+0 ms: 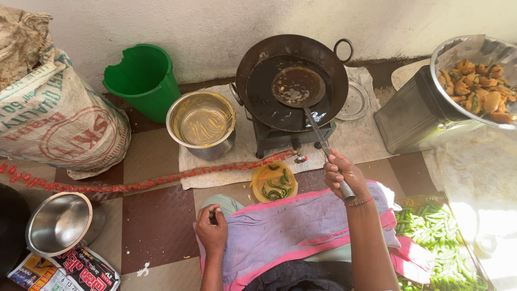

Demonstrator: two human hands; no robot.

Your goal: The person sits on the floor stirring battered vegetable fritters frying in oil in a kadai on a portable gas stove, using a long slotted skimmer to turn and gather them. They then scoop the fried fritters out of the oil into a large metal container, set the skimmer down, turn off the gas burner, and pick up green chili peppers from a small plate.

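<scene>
My right hand (343,173) grips the metal handle of a long skimmer ladle (298,86), whose round head rests in the dark oil of a black wok (323,54) on a small gas stove (280,137). My left hand (211,230) rests curled on my knee, on the purple and pink cloth (285,226) over my lap; it holds nothing that I can see. In front of my knees a small yellow plate (273,180) carries a few green chillies.
A steel pot (202,121) smeared with yellow batter stands left of the stove, a green bucket (142,78) behind it. A large bowl of fried fritters (476,81) sits on a metal tin at right. Green chillies (436,237), a sack (48,108), an empty steel bowl (59,223).
</scene>
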